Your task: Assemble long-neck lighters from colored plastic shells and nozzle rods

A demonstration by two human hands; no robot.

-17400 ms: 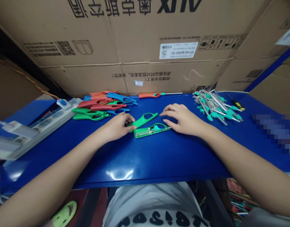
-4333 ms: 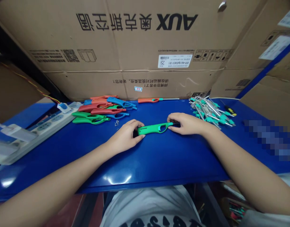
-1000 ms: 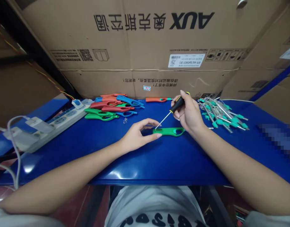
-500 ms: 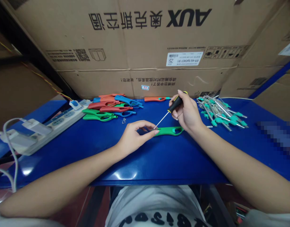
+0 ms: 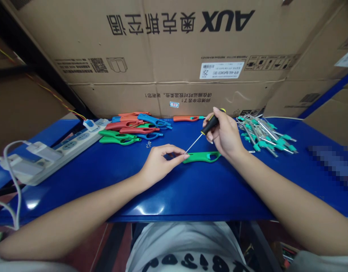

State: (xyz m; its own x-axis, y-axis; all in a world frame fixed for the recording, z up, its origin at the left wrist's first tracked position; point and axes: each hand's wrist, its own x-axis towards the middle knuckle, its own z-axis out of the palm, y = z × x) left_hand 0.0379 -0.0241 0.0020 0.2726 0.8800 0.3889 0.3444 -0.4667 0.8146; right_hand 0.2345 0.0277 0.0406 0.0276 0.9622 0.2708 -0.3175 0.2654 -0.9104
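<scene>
A screwdriver with a black and yellow handle is gripped in my right hand, its thin shaft slanting down to the left. The thumb and fingertips of my left hand pinch together right at the screwdriver's tip; whatever lies between them is too small to make out. Just under and beside those fingertips, a green lighter rests flat on the table, with a teal trigger in its opening. Its right end passes behind my right hand. Several tiny screws lie in a loose heap beyond my left hand.
Red, blue and green lighter handles are piled at the back left. An orange lighter lies near the cardboard. Metal lighter tubes with teal parts heap at the right. A power strip with plugs runs along the left.
My left fingertips have drawn slightly closer together at the screwdriver's tip, and more of the green lighter's left end shows. My right hand and the screwdriver have hardly moved.
</scene>
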